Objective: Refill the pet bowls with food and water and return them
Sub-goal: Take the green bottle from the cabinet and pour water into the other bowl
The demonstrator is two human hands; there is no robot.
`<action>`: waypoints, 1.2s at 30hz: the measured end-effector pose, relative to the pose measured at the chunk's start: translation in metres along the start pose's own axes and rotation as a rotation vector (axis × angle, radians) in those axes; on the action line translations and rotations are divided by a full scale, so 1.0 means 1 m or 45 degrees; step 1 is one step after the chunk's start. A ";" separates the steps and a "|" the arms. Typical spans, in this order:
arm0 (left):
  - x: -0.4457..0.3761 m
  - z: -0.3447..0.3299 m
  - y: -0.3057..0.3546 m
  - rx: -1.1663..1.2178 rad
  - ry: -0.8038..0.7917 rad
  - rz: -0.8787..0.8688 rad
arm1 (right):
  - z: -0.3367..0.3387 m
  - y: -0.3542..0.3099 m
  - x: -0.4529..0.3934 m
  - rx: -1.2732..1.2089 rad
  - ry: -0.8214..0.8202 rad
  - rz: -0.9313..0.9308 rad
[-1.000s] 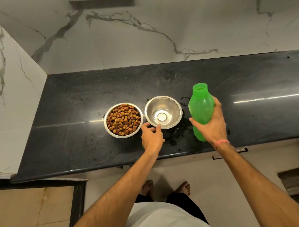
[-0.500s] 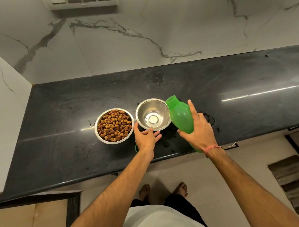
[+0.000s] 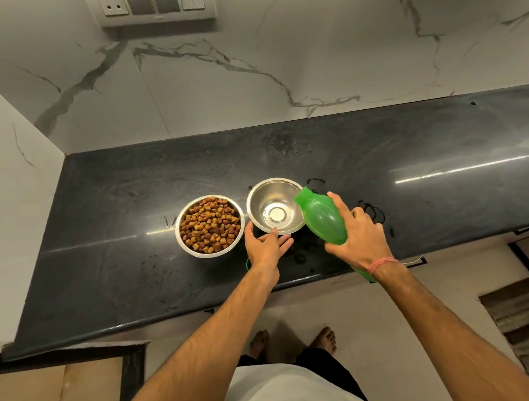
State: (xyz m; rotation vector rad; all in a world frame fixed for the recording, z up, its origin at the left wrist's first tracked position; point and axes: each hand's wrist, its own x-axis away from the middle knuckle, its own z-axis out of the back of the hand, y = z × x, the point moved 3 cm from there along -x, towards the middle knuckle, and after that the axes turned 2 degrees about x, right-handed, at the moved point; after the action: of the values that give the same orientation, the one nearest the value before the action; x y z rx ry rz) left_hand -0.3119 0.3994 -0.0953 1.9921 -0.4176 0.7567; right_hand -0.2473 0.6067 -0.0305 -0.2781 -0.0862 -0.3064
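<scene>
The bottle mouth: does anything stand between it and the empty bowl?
Nothing visible does. The right hand holds the bottle tilted, its mouth at the right rim of the empty bowl. The left hand touches only the bowl's near rim, away from the mouth.

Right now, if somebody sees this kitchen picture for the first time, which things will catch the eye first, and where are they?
The bright green bottle stands out first: the right hand grips it, tilted with its mouth over the rim of the shiny empty steel bowl at the middle of the black counter. Just left of that bowl sits a second steel bowl full of brown kibble. The left hand touches the empty bowl's near rim.
</scene>
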 end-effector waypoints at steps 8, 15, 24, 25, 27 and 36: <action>-0.001 0.002 0.001 -0.008 -0.004 0.020 | -0.002 0.000 0.000 0.071 -0.071 -0.012; -0.002 0.002 0.000 -0.013 -0.023 0.026 | -0.003 -0.001 0.002 0.118 -0.096 -0.011; -0.001 0.003 0.001 0.012 -0.028 0.032 | -0.001 0.002 0.005 0.193 -0.121 -0.041; -0.001 0.003 0.001 0.013 -0.026 0.034 | -0.001 0.003 0.006 0.205 -0.122 -0.042; 0.000 0.003 0.001 0.012 -0.024 0.034 | -0.001 0.002 0.007 0.216 -0.124 -0.044; 0.000 0.003 0.003 -0.007 -0.018 0.038 | 0.001 -0.002 0.008 0.233 -0.124 -0.042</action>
State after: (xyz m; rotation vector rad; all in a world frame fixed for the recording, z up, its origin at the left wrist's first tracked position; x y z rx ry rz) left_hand -0.3128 0.3956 -0.0940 1.9909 -0.4586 0.7592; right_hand -0.2408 0.6028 -0.0277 -0.1100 -0.2142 -0.3155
